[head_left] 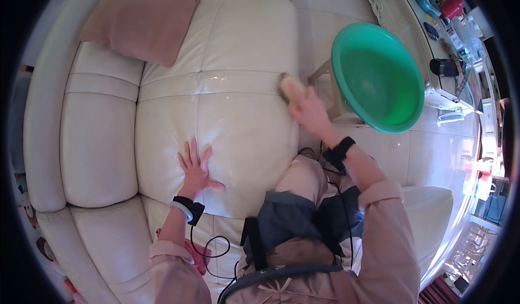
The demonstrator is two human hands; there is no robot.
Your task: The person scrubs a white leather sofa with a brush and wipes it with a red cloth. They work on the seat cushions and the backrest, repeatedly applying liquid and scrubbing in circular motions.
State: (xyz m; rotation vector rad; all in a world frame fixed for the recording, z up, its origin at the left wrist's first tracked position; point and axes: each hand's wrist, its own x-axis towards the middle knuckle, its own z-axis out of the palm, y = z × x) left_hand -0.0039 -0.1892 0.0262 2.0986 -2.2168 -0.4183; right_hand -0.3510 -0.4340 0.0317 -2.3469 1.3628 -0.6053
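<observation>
My right hand (308,109) grips a scrubbing brush (291,88) with a pale back, a little blurred, at the front edge of the cream leather sofa's seat (252,141). My left hand (197,174) lies on the same seat cushion with its fingers spread, holding nothing. Shiny wet-looking spots show on the leather near the seams. Right of the brush, a large green plastic basin (378,76) rests on a light-coloured stool (337,101).
A pink cushion (142,19) lies on the sofa at the upper left. A carved white cabinet (398,28) with bottles and other items on top stands at the right. Black cables (215,249) hang near my left forearm. A red cloth (198,257) lies beside me.
</observation>
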